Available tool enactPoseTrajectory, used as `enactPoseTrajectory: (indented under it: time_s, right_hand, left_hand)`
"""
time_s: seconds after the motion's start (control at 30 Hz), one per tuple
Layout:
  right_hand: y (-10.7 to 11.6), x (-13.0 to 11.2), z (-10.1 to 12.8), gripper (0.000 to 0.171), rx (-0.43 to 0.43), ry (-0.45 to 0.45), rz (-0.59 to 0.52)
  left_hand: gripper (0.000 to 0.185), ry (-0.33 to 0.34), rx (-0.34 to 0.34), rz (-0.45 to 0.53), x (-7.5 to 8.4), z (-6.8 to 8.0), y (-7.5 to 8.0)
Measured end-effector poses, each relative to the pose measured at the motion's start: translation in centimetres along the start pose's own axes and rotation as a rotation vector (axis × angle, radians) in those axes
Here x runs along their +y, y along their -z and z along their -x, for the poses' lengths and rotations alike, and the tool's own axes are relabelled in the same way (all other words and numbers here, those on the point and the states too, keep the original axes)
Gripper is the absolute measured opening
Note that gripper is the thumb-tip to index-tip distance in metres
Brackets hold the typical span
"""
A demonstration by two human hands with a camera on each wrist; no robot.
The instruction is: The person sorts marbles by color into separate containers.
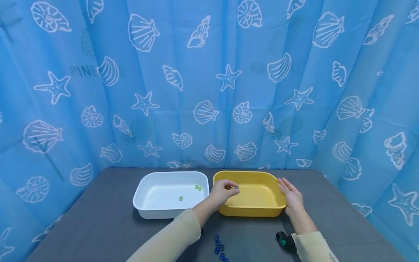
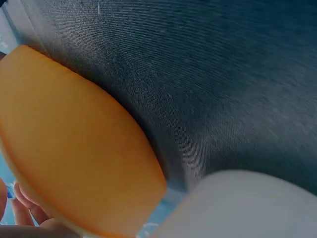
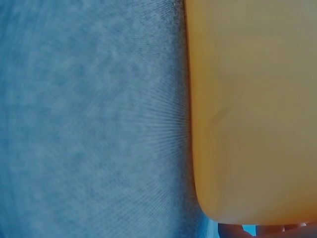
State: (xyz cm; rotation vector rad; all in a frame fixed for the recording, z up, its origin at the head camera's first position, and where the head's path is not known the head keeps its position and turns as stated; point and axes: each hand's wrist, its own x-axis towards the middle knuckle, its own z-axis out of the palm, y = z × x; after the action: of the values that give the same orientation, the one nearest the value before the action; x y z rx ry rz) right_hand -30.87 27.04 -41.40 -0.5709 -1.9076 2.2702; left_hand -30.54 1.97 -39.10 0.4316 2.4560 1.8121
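My left hand (image 1: 222, 193) is over the left part of the yellow basin (image 1: 250, 212), pinching a small blue glass marble (image 1: 236, 187) between thumb and fingertips. In the left wrist view the same marble (image 2: 11, 191) glints at the lower left, beside the basin's outer wall (image 2: 79, 144). At the basin's right end, my right hand (image 1: 293, 198) rests against the outside wall with its fingers extended. Only a bit of its fingers (image 3: 267, 230) shows under the basin's edge in the right wrist view. Several blue marbles (image 1: 217, 245) lie on the grey table in front.
Left of the yellow basin stands a white basin (image 1: 163, 214) holding 3 green marbles (image 1: 180, 198). A black strap-like object (image 1: 284, 240) is by the right wrist. A blue shell-patterned curtain (image 1: 209, 83) hangs behind the grey table (image 1: 98, 218).
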Motion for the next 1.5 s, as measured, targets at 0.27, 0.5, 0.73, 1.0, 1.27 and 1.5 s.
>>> enactPoseTrajectory:
  time_s: [0.27, 0.5, 0.73, 1.0, 1.27, 1.5]
  right_hand:
    - [0.1, 0.0, 0.0, 0.053, 0.004, 0.007, 0.016]
    - [0.3, 0.0, 0.1, 0.053, 0.009, -0.007, 0.003]
    - [0.2, 0.4, 0.2, 0.053, -0.002, -0.006, -0.009]
    - [0.2, 0.5, 0.1, 0.053, 0.006, -0.006, -0.002]
    - [0.1, 0.4, -0.1, 0.053, 0.006, 0.003, -0.004]
    - [0.0, 0.3, -0.3, 0.053, 0.011, 0.012, 0.011]
  left_hand:
    - [0.011, 0.12, 0.082, -0.064, 0.0, -1.7, -1.2]
    - [0.007, 0.216, 0.079, -0.143, -0.6, -3.0, -2.6]
    - [0.009, 0.352, 0.026, -0.146, -1.7, -3.5, -3.1]
    - [0.008, 0.417, -0.015, -0.31, -1.7, -3.7, -3.3]
    - [0.014, 0.41, -0.068, -0.475, -1.5, -4.0, -3.3]
    - [0.019, 0.403, -0.06, -0.417, -1.7, -4.5, -3.2]
